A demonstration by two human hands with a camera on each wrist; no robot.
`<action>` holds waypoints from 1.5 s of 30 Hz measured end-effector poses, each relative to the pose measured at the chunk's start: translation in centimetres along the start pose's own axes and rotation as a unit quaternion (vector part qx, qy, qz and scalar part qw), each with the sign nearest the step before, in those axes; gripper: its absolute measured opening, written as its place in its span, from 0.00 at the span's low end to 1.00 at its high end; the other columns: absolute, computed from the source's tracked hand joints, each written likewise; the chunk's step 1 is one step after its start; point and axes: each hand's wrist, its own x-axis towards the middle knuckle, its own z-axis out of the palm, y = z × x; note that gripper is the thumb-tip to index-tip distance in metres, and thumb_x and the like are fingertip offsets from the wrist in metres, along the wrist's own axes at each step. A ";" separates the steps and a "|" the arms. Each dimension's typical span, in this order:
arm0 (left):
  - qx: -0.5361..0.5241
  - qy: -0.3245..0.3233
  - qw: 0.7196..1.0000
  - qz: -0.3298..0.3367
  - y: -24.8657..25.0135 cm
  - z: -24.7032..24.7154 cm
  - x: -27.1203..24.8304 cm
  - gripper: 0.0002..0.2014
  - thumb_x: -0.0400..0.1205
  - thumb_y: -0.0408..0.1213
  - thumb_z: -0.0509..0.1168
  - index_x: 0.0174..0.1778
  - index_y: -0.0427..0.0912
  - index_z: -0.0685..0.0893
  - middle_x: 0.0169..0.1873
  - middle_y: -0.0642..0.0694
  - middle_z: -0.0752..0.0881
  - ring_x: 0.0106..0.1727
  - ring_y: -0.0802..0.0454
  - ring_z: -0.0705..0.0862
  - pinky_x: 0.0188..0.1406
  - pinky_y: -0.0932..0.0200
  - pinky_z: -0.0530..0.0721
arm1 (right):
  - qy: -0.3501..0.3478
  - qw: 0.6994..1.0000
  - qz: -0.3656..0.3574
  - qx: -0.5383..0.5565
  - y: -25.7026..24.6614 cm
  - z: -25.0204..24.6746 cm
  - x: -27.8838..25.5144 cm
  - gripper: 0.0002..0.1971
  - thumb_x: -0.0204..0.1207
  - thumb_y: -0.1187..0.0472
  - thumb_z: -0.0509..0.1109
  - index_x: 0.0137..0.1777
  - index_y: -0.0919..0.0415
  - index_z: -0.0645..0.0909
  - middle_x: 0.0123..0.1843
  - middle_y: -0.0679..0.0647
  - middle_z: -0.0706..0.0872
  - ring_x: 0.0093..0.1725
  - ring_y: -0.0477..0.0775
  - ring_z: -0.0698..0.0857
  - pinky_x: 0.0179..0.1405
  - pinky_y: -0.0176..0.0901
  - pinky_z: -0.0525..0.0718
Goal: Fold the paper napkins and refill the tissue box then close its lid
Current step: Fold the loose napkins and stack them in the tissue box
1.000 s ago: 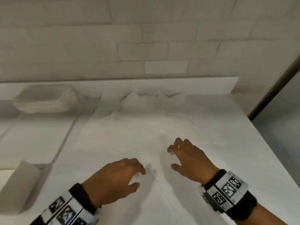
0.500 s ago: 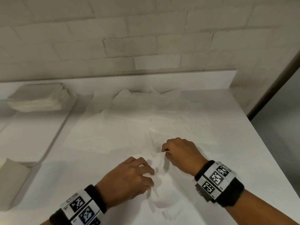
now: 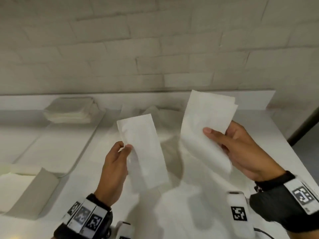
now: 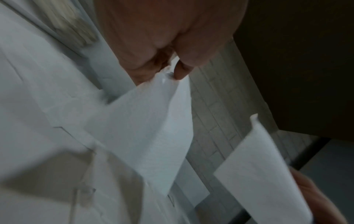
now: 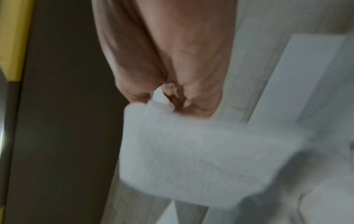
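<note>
I hold two folded white napkins up above the white table (image 3: 259,144). My left hand (image 3: 125,146) pinches the left edge of a narrow folded napkin (image 3: 146,156) between thumb and forefinger; the left wrist view shows the same napkin (image 4: 153,136) hanging from that hand (image 4: 170,74). My right hand (image 3: 222,137) grips a wider folded napkin (image 3: 205,121) with the thumb across its front, and the right wrist view shows that blurred napkin (image 5: 191,144) under the curled fingers (image 5: 199,109). A stack of folded napkins (image 3: 69,111) sits at the far left.
Loose unfolded napkins (image 3: 160,112) lie at the back of the table near the brick wall. A flat white tray (image 3: 43,149) lies to the left, with a pale box-like piece (image 3: 34,192) at its near end. The table's right edge (image 3: 293,152) drops off beside a dark pole.
Both hands have risen from the table, where they were working on a napkin. Each now holds a folded napkin up in the air, and the two hands have moved apart.
</note>
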 end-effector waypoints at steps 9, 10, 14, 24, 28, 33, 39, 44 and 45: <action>-0.022 -0.056 0.998 -0.001 0.1 -5.2 -1.0 0.15 0.87 0.26 0.55 0.49 0.45 0.86 0.53 0.38 0.91 0.58 0.33 0.87 0.61 0.42 0.81 | -0.065 0.990 0.107 -0.058 4.5 11.6 2.7 0.16 0.76 0.56 0.73 0.59 0.64 0.87 0.55 0.58 0.93 0.56 0.60 0.91 0.60 0.54 0.88; -0.048 -0.060 0.997 -0.006 0.3 -6.0 -1.1 0.15 0.88 0.27 0.55 0.50 0.45 0.86 0.55 0.39 0.91 0.60 0.35 0.88 0.62 0.43 0.81 | -0.057 0.990 0.107 -0.072 5.1 13.3 3.0 0.16 0.76 0.55 0.74 0.59 0.63 0.87 0.55 0.56 0.93 0.55 0.59 0.91 0.62 0.57 0.87; -0.155 -0.082 0.984 -0.025 1.3 -10.2 -1.8 0.16 0.87 0.46 0.60 0.68 0.48 0.84 0.64 0.44 0.90 0.65 0.42 0.89 0.61 0.42 0.86 | -0.017 0.981 0.045 -0.186 6.8 20.3 4.3 0.21 0.68 0.42 0.79 0.56 0.53 0.86 0.55 0.45 0.89 0.53 0.47 0.90 0.57 0.56 0.89; -0.189 0.105 0.976 0.004 2.9 -23.6 -0.1 0.13 0.86 0.33 0.64 0.66 0.45 0.84 0.59 0.45 0.92 0.61 0.41 0.90 0.62 0.37 0.87 | -0.183 0.939 0.096 -0.276 8.8 33.6 4.3 0.17 0.81 0.40 0.64 0.66 0.41 0.69 0.60 0.38 0.84 0.56 0.42 0.86 0.54 0.42 0.86; -0.114 0.151 0.982 0.023 4.1 -31.6 1.0 0.15 0.85 0.30 0.67 0.68 0.45 0.83 0.58 0.48 0.92 0.58 0.45 0.91 0.53 0.45 0.90 | -0.248 0.909 0.037 -0.333 9.6 39.0 6.1 0.12 0.82 0.47 0.64 0.64 0.42 0.71 0.55 0.53 0.89 0.53 0.63 0.88 0.57 0.65 0.84; 0.166 0.215 0.960 0.065 5.1 -42.7 2.4 0.17 0.78 0.28 0.75 0.59 0.47 0.81 0.44 0.48 0.91 0.42 0.49 0.90 0.38 0.53 0.86 | -0.332 0.806 0.016 -0.491 11.0 45.0 10.2 0.18 0.84 0.52 0.63 0.71 0.47 0.64 0.52 0.49 0.83 0.44 0.50 0.84 0.42 0.44 0.83; 0.470 0.106 0.871 0.093 3.1 -46.6 3.8 0.21 0.81 0.30 0.73 0.64 0.53 0.74 0.41 0.56 0.85 0.39 0.58 0.87 0.38 0.67 0.86 | -0.344 0.666 -0.055 -0.659 14.1 49.4 10.4 0.23 0.86 0.58 0.58 0.79 0.58 0.57 0.62 0.59 0.80 0.50 0.60 0.80 0.45 0.49 0.75; 0.611 0.064 0.776 0.145 1.1 -46.1 4.4 0.26 0.80 0.31 0.71 0.72 0.49 0.71 0.47 0.48 0.86 0.44 0.46 0.86 0.41 0.49 0.89 | -0.329 0.587 -0.090 -0.735 16.9 50.0 10.1 0.28 0.81 0.70 0.63 0.79 0.62 0.60 0.60 0.58 0.81 0.50 0.62 0.83 0.40 0.48 0.76; 0.643 0.051 0.748 0.155 1.0 -45.9 4.3 0.28 0.78 0.30 0.72 0.73 0.46 0.73 0.46 0.46 0.87 0.42 0.45 0.86 0.36 0.50 0.88 | -0.325 0.579 -0.094 -0.742 17.1 50.0 10.1 0.28 0.79 0.73 0.63 0.78 0.64 0.61 0.60 0.58 0.81 0.46 0.62 0.81 0.36 0.46 0.73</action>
